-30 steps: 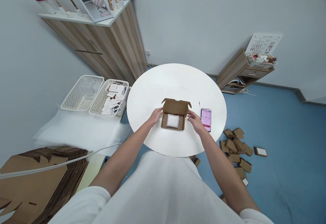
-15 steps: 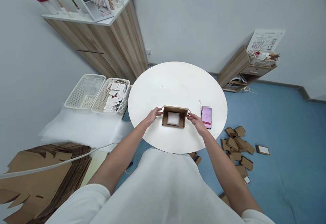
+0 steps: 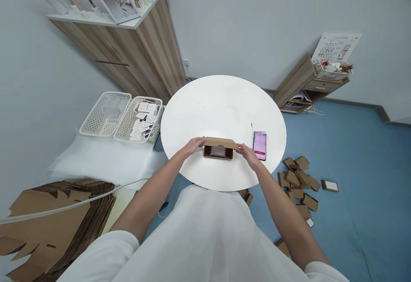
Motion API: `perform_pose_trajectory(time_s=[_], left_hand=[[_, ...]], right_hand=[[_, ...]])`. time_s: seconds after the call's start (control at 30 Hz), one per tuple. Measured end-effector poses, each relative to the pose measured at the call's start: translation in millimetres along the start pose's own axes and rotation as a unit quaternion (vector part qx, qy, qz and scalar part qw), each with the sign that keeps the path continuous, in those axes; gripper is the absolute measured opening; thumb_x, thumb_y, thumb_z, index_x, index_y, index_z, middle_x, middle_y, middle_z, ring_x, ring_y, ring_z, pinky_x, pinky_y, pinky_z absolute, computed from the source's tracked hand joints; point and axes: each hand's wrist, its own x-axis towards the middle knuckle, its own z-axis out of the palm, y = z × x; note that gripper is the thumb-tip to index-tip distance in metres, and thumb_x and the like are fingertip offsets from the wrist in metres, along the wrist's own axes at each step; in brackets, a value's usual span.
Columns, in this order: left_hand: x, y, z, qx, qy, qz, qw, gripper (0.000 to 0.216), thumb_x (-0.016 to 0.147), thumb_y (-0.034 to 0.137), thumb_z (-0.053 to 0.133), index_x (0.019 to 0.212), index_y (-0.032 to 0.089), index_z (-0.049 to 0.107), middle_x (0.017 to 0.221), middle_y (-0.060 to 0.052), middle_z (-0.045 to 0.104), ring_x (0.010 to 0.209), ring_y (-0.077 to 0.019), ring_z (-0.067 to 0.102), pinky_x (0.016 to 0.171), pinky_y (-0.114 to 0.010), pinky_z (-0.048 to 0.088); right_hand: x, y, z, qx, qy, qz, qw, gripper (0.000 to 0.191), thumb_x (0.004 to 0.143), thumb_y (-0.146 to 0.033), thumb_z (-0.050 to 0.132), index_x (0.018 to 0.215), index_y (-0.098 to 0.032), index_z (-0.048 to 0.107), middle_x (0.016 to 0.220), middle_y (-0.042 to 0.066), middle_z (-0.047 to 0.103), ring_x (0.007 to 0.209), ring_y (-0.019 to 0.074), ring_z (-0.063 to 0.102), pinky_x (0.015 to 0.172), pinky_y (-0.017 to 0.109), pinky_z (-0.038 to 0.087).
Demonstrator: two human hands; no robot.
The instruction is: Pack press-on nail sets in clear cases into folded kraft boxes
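A small brown cardboard box (image 3: 218, 148) sits near the front edge of the round white surface (image 3: 221, 102), its lid folded most of the way down over a white pad just visible inside. The left hand (image 3: 192, 146) pinches the lid's left end with its fingers; the right hand (image 3: 246, 152) pinches the right end. A pink-screened phone (image 3: 260, 145) lies just beside the right hand. Flat brown cardboard boxes (image 3: 298, 179) litter the blue floor.
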Motion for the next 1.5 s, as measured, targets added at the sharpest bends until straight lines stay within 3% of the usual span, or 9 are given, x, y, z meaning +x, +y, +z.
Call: perform_pose_trajectory(time_s=[0.13, 0.3, 0.57, 0.83, 1.03, 1.23, 1.5], left_hand=[[-1.2, -0.4, 0.2, 0.026, 0.013, -0.014, 0.999, 0.059, 0.070, 0.059, 0.049, 0.113, 0.018, 0.053, 0.113, -0.008, 0.059, 0.103, -0.0219, 0.054, 0.083, -0.029, 0.041], [-3.2, -8.3, 6.2, 0.045, 0.008, -0.009, 0.999, 0.057, 0.070, 0.046, 0.054, 0.119, 0.016, 0.048, 0.110, -0.009, 0.061, 0.099, -0.0204, 0.056, 0.081, -0.027, 0.043], [-3.6, -31.1, 20.6, 0.130, 0.017, 0.000, 0.991, 0.047, 0.072, 0.041, 0.051, 0.114, 0.018, 0.049, 0.086, -0.003, 0.065, 0.085, -0.0178, 0.061, 0.071, -0.027, 0.045], [-5.9, -33.7, 28.3, 0.219, 0.074, -0.047, 0.972, 0.047, 0.071, 0.046, 0.051, 0.113, 0.025, 0.047, 0.093, -0.001, 0.065, 0.096, -0.0203, 0.057, 0.082, -0.034, 0.038], [-7.8, -34.1, 35.5, 0.243, 0.085, -0.055, 0.965, 0.043, 0.072, 0.044, 0.048, 0.111, 0.026, 0.049, 0.095, -0.002, 0.065, 0.097, -0.0213, 0.056, 0.089, -0.040, 0.031], [-12.0, -35.6, 42.3, 0.295, 0.105, -0.017, 0.950, 0.034, 0.073, 0.039, 0.048, 0.103, 0.026, 0.056, 0.107, -0.006, 0.061, 0.102, -0.0253, 0.051, 0.087, -0.042, 0.030], [-20.8, -45.2, 48.4, 0.295, 0.139, 0.029, 0.945, 0.042, 0.076, 0.037, 0.046, 0.117, 0.025, 0.049, 0.123, -0.008, 0.051, 0.116, -0.0252, 0.041, 0.094, -0.041, 0.026]], right_hand=[[-0.7, -1.6, 0.9, -0.026, -0.011, -0.013, 1.000, 0.048, 0.076, -0.058, 0.044, 0.109, -0.027, 0.058, 0.118, 0.004, 0.057, 0.111, 0.0233, 0.049, 0.100, 0.043, 0.026], [-2.2, 5.5, 7.9, -0.042, -0.002, -0.018, 0.999, 0.040, 0.072, -0.043, 0.058, 0.107, -0.023, 0.057, 0.111, 0.005, 0.061, 0.105, 0.0202, 0.053, 0.092, 0.037, 0.038], [-3.9, 28.5, 24.6, -0.098, 0.059, -0.006, 0.993, 0.033, 0.072, -0.031, 0.057, 0.103, -0.019, 0.054, 0.095, 0.005, 0.064, 0.087, 0.0159, 0.060, 0.077, 0.030, 0.046], [-2.1, 39.5, 33.6, -0.248, 0.136, 0.004, 0.959, 0.035, 0.073, -0.037, 0.053, 0.104, -0.022, 0.050, 0.086, 0.001, 0.065, 0.082, 0.0161, 0.059, 0.071, 0.028, 0.043], [1.8, 41.1, 37.6, -0.275, 0.147, 0.034, 0.949, 0.032, 0.076, -0.043, 0.047, 0.102, -0.024, 0.050, 0.089, 0.002, 0.065, 0.088, 0.0178, 0.058, 0.072, 0.029, 0.040], [4.5, 45.0, 42.2, -0.297, 0.147, 0.052, 0.942, 0.031, 0.076, -0.040, 0.047, 0.103, -0.024, 0.050, 0.091, 0.002, 0.065, 0.089, 0.0184, 0.058, 0.078, 0.032, 0.038], [-7.6, 51.4, 41.9, -0.333, 0.176, -0.045, 0.925, 0.038, 0.075, -0.039, 0.049, 0.107, -0.020, 0.053, 0.112, 0.008, 0.056, 0.109, 0.0222, 0.047, 0.094, 0.036, 0.030]])
